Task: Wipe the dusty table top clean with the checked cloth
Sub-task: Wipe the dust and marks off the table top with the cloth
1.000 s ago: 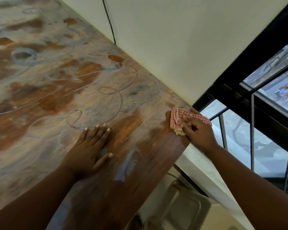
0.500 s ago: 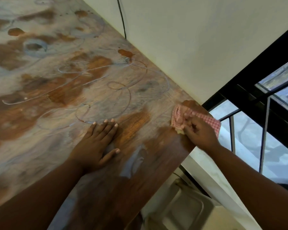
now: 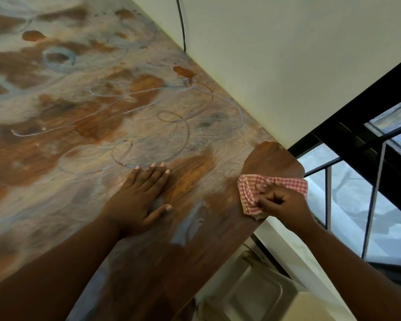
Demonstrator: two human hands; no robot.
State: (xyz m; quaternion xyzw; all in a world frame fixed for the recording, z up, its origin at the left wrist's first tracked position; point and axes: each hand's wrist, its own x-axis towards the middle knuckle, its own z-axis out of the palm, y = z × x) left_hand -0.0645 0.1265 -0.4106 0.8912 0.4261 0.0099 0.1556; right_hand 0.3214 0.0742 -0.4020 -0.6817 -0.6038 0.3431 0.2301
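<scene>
— What is your bench (image 3: pixel 83 126) made of?
— Wood-grain board, brown, filmed with matt grey dust in swirls; the wiped corner by your cloth (image 3: pixel 252 193) looks darker and smoother, with a slight sheen.
— And the cloth?
— Soft woven fabric, red-and-white check, crumpled.
— Behind?
— A matt cream painted wall (image 3: pixel 287 54); black window frame (image 3: pixel 357 126), glass panes.

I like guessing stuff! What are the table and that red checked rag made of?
The table top looks like wood or a wood-look veneer: brown grain lines show where the grey dust is wiped off, with a slight sheen. The checked cloth looks like thin woven cotton, soft and matte; it bunches and folds in the right hand.
</scene>
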